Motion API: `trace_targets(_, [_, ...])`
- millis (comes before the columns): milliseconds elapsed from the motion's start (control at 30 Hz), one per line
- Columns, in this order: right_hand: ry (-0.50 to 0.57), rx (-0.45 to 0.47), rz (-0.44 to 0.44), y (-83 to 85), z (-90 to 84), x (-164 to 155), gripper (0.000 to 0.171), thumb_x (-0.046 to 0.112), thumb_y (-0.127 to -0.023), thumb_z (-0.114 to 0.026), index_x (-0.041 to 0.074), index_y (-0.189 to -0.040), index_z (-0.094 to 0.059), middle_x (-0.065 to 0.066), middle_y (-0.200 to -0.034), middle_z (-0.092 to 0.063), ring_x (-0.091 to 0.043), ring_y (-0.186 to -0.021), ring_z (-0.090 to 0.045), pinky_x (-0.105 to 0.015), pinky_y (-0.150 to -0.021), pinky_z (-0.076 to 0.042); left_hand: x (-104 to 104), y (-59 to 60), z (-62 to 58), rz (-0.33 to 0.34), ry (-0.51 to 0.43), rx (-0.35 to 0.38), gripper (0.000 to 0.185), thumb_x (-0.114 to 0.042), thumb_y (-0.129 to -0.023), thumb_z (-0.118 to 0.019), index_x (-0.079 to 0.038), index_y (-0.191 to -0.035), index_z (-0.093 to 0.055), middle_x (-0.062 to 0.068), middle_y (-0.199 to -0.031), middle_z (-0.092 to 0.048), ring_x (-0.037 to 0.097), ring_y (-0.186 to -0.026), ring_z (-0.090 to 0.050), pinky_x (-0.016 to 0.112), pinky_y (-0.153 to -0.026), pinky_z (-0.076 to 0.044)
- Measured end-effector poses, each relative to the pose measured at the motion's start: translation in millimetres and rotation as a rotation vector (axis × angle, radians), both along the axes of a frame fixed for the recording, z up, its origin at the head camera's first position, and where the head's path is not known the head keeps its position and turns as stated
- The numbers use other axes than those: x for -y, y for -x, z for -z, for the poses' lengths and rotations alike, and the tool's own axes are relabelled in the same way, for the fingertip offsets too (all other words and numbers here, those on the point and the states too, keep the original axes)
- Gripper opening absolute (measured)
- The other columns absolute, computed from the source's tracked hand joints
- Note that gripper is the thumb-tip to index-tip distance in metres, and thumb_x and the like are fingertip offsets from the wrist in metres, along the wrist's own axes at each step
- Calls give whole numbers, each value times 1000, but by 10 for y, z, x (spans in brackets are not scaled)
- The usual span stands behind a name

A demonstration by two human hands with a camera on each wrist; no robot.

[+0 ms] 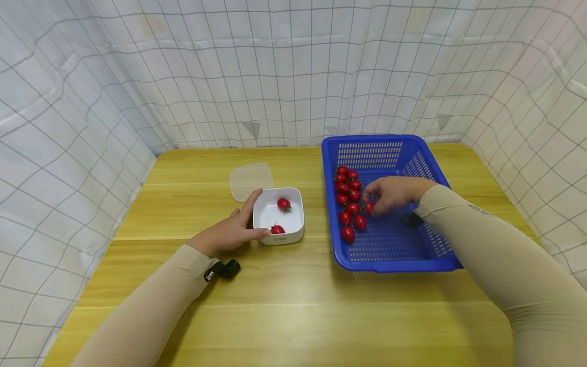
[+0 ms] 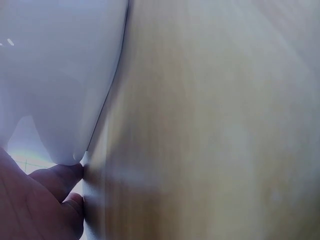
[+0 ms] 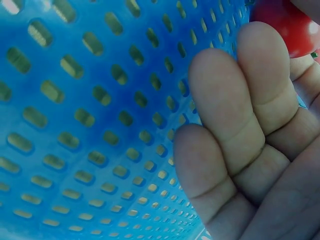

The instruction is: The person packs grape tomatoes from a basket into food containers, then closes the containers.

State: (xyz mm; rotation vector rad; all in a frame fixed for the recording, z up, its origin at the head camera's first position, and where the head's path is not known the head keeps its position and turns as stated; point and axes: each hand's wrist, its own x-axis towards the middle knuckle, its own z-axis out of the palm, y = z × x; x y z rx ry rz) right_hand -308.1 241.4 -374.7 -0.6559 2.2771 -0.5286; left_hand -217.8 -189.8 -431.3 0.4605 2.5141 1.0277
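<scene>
I have a white gridded curtain [image 1: 293, 76] closing off the back and both sides of the wood-grain table [image 1: 284, 306]. The blue slotted basket [image 1: 394, 266] fills much of the table's right part, and the right sleeve [image 1: 486, 244] crosses its right rim, hiding some of it from me. Apart from it, to the left, stands the square white container [image 1: 290, 237], with the translucent lid [image 1: 249, 181] flat behind and left of it. The left hand [image 1: 234, 229] holds the container between thumb and index finger; the right hand [image 1: 392, 196], inside the basket, pinches one cherry tomato [image 1: 369, 207]. Other cherry tomatoes [image 1: 352, 208] crowd between that hand and the basket's left wall, which stands between it and the container, where two more tomatoes [image 1: 283, 204] lie.
</scene>
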Motion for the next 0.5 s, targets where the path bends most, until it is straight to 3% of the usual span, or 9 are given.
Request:
trace_targets(367, [31,5,-2,-23,21,10,26,10,-83,-77,7,-105,-64,3,-77,-62,-13,-70,-55,-29,-66,-46,5,-15,1,-16,6,8,108,-54,-95,-70,-37,-168,7,16,-175,-17,60,-157,-6,78,-123,-16])
trace_targets(500, [37,-2,-2,-30,24,7,25,9,-82,-77,7,-103,-63,3,-77,-62,-13,-70,-55,-29,-66,-46,2,-11,2,-10,-6,0,108,-52,-95,-71,-35,-169,7,15,-176,-17,58,-158,-6,76,-125,-11])
